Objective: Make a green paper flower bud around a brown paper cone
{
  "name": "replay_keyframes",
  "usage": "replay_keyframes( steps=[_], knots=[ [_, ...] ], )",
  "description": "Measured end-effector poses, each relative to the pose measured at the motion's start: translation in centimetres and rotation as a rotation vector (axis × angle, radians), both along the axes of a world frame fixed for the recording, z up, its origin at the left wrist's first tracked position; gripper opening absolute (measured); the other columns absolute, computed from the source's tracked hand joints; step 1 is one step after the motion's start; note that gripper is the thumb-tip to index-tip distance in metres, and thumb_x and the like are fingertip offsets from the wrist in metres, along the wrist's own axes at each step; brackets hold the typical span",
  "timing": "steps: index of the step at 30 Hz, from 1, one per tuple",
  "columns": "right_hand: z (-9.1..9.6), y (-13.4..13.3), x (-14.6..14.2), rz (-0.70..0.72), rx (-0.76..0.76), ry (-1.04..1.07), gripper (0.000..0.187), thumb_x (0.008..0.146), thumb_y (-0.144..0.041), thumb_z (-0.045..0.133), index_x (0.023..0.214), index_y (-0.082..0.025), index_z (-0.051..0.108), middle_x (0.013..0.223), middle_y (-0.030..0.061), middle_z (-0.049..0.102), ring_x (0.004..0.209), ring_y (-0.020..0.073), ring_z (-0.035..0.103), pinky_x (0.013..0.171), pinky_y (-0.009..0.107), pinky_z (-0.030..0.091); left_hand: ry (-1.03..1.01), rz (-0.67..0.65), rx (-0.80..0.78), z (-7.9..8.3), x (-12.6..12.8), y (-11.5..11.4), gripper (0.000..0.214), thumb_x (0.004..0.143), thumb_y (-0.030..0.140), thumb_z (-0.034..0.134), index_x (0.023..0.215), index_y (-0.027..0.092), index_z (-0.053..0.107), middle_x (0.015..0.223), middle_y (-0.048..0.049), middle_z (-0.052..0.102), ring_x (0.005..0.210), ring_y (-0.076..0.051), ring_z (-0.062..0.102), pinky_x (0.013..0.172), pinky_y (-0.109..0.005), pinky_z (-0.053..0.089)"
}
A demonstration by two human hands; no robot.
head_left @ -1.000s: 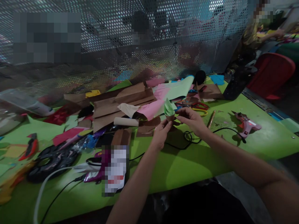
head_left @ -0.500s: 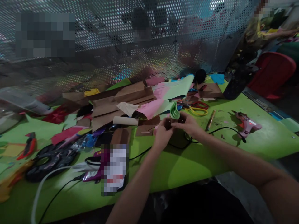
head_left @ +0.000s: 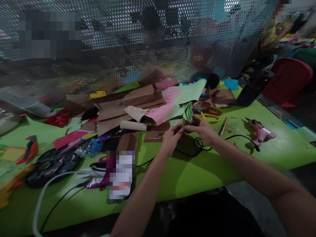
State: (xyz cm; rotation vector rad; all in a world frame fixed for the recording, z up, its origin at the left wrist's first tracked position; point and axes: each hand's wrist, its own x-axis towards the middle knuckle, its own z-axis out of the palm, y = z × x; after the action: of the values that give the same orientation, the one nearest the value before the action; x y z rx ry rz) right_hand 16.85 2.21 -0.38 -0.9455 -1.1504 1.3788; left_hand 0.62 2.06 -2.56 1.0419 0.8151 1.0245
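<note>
Both my hands meet above the green table [head_left: 197, 174], holding one small paper craft piece [head_left: 187, 115]: a folded light-green paper top on a brown paper base. My left hand [head_left: 171, 140] pinches the base from the left. My right hand [head_left: 201, 128] grips it from the right, fingers curled round it. The piece stands upright just above my fingertips.
Brown, pink and pale green paper sheets [head_left: 138, 105] lie piled behind my hands. Scissors [head_left: 209, 115] and a pink glue gun [head_left: 260, 131] with a black cord lie to the right. A tape roll [head_left: 49, 164], a white cable and wrappers sit at the left. Perforated metal screen behind.
The craft piece has turned in my hands and shifted slightly right; my fingers have closed in on its base from both sides.
</note>
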Motion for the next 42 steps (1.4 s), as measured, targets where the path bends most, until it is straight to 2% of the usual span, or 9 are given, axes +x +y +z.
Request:
replay_keyframes(
  steps=[5, 10, 14, 18, 24, 30, 36, 39, 42],
  knots=[
    [0.0, 0.4, 0.7, -0.125, 0.018, 0.003, 0.043, 0.064, -0.037, 0.085, 0.103, -0.023, 0.072, 0.097, 0.0016, 0.07, 0.073, 0.012, 0.055, 0.063, 0.025, 0.042, -0.041, 0.05, -0.055, 0.3, -0.3, 0.1, 0.051, 0.071, 0.054, 0.083, 0.101, 0.015, 0.071, 0.083, -0.005, 0.077, 0.068, -0.012, 0.067, 0.069, -0.024, 0.051],
    [0.0, 0.2, 0.6, -0.128, 0.013, 0.065, 0.03, 0.069, -0.039, 0.082, 0.092, -0.022, 0.073, 0.084, -0.0001, 0.068, 0.064, 0.0098, 0.051, 0.059, 0.025, 0.041, -0.105, 0.101, -0.108, 0.2, -0.4, 0.2, 0.051, 0.067, 0.049, 0.087, 0.1, 0.014, 0.07, 0.08, -0.0038, 0.075, 0.062, -0.01, 0.064, 0.068, -0.023, 0.052],
    [0.2, 0.1, 0.3, -0.121, 0.01, 0.028, 0.032, 0.068, -0.042, 0.081, 0.089, -0.02, 0.072, 0.071, -0.001, 0.063, 0.062, 0.0111, 0.051, 0.053, 0.024, 0.037, -0.182, 0.107, -0.124, 0.2, -0.3, 0.3, 0.049, 0.066, 0.046, 0.088, 0.099, 0.014, 0.071, 0.079, -0.0036, 0.075, 0.068, -0.011, 0.066, 0.068, -0.023, 0.053],
    [0.5, 0.0, 0.2, -0.117, 0.015, 0.015, 0.034, 0.071, -0.046, 0.078, 0.091, -0.019, 0.072, 0.061, -0.0052, 0.051, 0.053, 0.0083, 0.039, 0.047, 0.024, 0.026, -0.227, 0.118, -0.143, 0.5, -0.3, 0.3, 0.05, 0.067, 0.049, 0.087, 0.1, 0.013, 0.073, 0.078, -0.004, 0.074, 0.07, -0.012, 0.067, 0.066, -0.022, 0.053],
    [0.7, -0.1, 0.4, -0.078, -0.033, 0.082, 0.037, 0.072, -0.053, 0.08, 0.08, -0.019, 0.07, 0.055, -0.0063, 0.044, 0.051, 0.0077, 0.033, 0.047, 0.024, 0.022, -0.154, 0.118, -0.129, 0.6, -0.6, 0.3, 0.046, 0.075, 0.051, 0.08, 0.1, 0.013, 0.073, 0.076, -0.0048, 0.073, 0.069, -0.012, 0.064, 0.064, -0.022, 0.051],
    [1.6, -0.1, 1.1, -0.059, -0.143, 0.255, 0.04, 0.061, -0.049, 0.089, 0.068, -0.02, 0.062, 0.063, -0.0026, 0.059, 0.056, 0.0085, 0.046, 0.049, 0.022, 0.032, 0.333, 0.083, -0.002, 0.8, -1.2, 0.1, 0.043, 0.092, 0.052, 0.053, 0.101, 0.016, 0.075, 0.075, -0.0018, 0.069, 0.059, -0.01, 0.05, 0.055, -0.021, 0.038],
    [3.9, -0.6, 2.9, -0.15, 0.016, 0.244, 0.037, 0.055, -0.033, 0.094, 0.068, -0.022, 0.062, 0.064, -0.0043, 0.062, 0.054, 0.0079, 0.047, 0.052, 0.022, 0.038, 0.873, 0.009, 0.266, 1.0, -1.0, -0.3, 0.042, 0.097, 0.048, 0.043, 0.096, 0.019, 0.074, 0.09, -0.0062, 0.073, 0.086, -0.02, 0.064, 0.075, -0.029, 0.045],
    [3.8, -1.2, 3.8, -0.166, 0.017, 0.195, 0.033, 0.059, -0.035, 0.093, 0.072, -0.021, 0.067, 0.065, -0.0032, 0.064, 0.056, 0.0086, 0.05, 0.053, 0.022, 0.04, 1.187, -0.077, 0.298, 1.5, -0.4, -0.8, 0.047, 0.101, 0.048, 0.035, 0.098, 0.02, 0.072, 0.092, -0.0098, 0.075, 0.085, -0.024, 0.067, 0.075, -0.033, 0.045],
    [3.0, -1.8, 4.5, -0.166, -0.037, 0.153, 0.031, 0.061, -0.038, 0.093, 0.074, -0.021, 0.07, 0.065, -0.002, 0.064, 0.056, 0.0084, 0.05, 0.05, 0.022, 0.039, 1.443, -0.08, 0.38, 2.1, -0.1, -1.3, 0.049, 0.102, 0.047, 0.031, 0.093, 0.019, 0.072, 0.092, -0.0132, 0.075, 0.084, -0.027, 0.068, 0.073, -0.035, 0.045]
  ],
)
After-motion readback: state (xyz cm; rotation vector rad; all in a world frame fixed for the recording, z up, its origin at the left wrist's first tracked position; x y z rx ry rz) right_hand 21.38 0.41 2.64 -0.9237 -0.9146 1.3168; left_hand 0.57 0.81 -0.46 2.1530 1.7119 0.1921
